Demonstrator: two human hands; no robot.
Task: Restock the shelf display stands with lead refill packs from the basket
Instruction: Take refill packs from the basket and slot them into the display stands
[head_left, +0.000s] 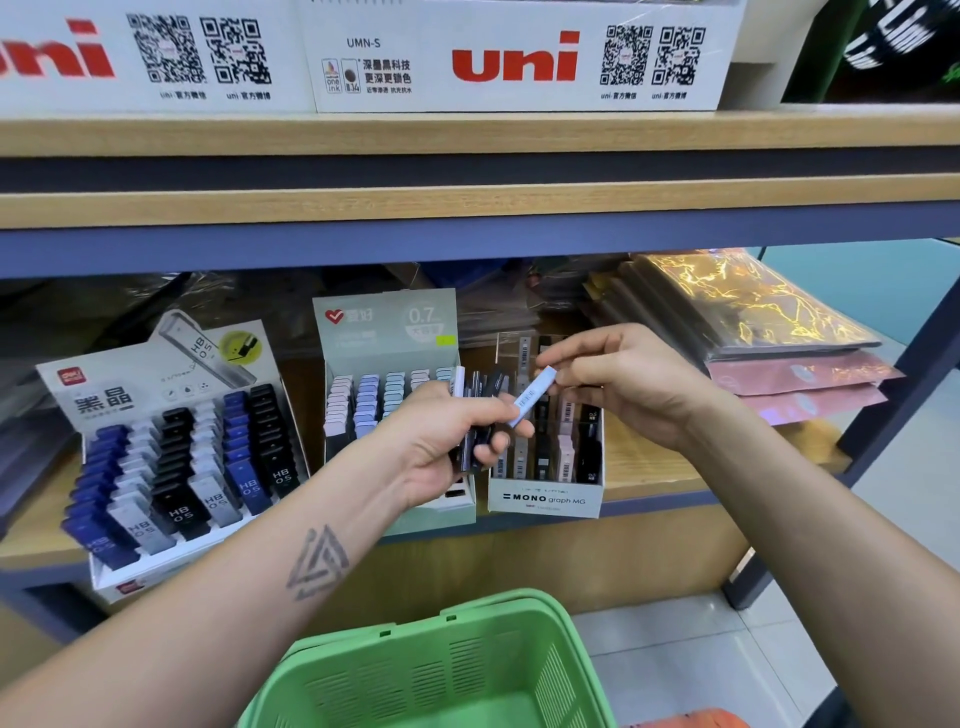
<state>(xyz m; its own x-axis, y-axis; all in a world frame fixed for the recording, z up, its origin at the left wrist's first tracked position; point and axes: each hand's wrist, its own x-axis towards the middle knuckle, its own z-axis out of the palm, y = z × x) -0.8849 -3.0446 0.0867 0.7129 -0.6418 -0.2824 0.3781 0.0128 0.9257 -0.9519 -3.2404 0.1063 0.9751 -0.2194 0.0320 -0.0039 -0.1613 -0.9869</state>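
pinching pale blue pack (531, 399) — right hand (628, 384) fingers clamped, left hand (447, 441) gripping bundle (475, 415)

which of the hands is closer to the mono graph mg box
Right. The right hand hovers directly above the MONO graph MG box, pinching a pale blue pack. The left hand grips a bundle of packs over the neighbouring 0.7 stand, just left of the box.

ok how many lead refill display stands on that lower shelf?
3. The slanted HB 0.5 stand sits at left, the pale green 0.7 stand in the middle behind the left hand, the white MONO stand right of it. Others may be hidden.
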